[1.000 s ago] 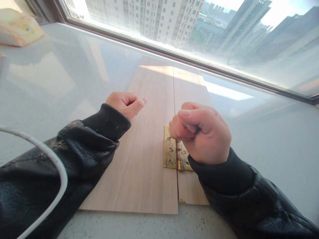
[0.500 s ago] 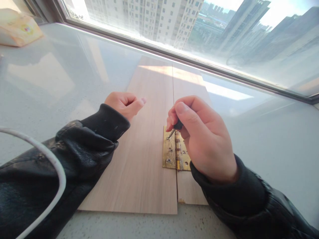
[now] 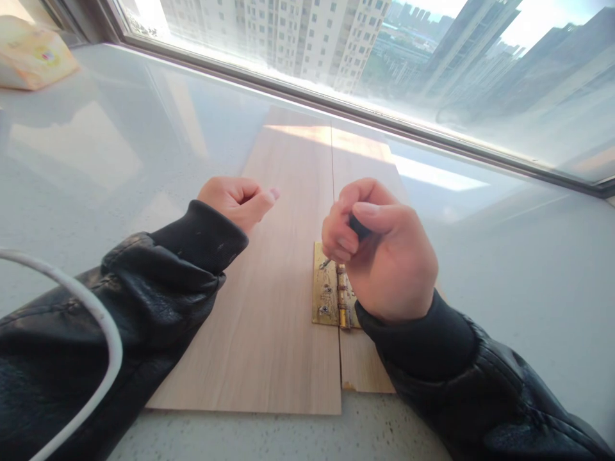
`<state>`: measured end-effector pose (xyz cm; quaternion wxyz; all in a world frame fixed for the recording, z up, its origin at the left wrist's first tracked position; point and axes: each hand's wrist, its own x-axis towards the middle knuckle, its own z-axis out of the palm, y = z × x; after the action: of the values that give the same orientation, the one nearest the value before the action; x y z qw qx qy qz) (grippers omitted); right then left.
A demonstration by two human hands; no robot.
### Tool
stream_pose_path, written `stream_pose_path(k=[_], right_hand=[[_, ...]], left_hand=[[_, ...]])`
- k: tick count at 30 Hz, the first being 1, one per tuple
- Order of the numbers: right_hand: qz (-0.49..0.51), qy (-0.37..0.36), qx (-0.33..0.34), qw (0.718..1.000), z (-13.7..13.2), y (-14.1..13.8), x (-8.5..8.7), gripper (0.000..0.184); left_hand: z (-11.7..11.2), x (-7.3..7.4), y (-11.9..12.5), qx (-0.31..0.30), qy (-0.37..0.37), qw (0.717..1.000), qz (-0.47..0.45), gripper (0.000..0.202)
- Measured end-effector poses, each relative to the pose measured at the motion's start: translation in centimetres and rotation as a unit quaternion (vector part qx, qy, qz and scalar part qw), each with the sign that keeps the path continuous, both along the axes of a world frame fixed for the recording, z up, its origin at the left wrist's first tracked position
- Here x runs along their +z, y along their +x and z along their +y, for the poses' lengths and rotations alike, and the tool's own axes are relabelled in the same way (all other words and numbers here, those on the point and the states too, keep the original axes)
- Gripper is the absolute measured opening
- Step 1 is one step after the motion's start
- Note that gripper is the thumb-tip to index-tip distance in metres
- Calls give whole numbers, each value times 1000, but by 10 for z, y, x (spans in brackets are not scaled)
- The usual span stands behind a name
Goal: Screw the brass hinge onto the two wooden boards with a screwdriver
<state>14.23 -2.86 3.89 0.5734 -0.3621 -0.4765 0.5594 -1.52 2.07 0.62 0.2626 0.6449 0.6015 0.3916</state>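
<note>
Two pale wooden boards lie side by side on a white sill, the left board [image 3: 278, 282] wider than the right board [image 3: 365, 166]. A brass hinge [image 3: 325, 294] spans their seam near the front. My right hand [image 3: 384, 256] is closed around a small screwdriver [image 3: 356, 225] with a dark handle, its metal tip resting on the upper left of the hinge leaf. My left hand [image 3: 237, 200] is curled into a loose fist with the thumb out, resting on the left edge of the left board and holding nothing.
The white sill [image 3: 504, 256] runs along a window frame [image 3: 432, 137] overlooking tall buildings. A yellowish packet [image 3: 31, 57] lies at the far left corner. A white cable [image 3: 96, 320] arcs over my left sleeve.
My right hand has rolled its wrist on the screwdriver, fingers opening out half a second ago and now curled over the handle again. The left hand has stayed put.
</note>
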Motion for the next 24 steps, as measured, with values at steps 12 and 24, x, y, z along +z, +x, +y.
stream_pose_path(k=[12, 24], right_hand=[[-57, 12, -47, 997, -8, 0, 8, 22], [-42, 20, 0, 999, -5, 2, 6, 17]], left_hand=[[1, -6, 1, 11, 26, 1000, -9, 39], [0, -1, 0, 1, 2, 1000, 1, 38]])
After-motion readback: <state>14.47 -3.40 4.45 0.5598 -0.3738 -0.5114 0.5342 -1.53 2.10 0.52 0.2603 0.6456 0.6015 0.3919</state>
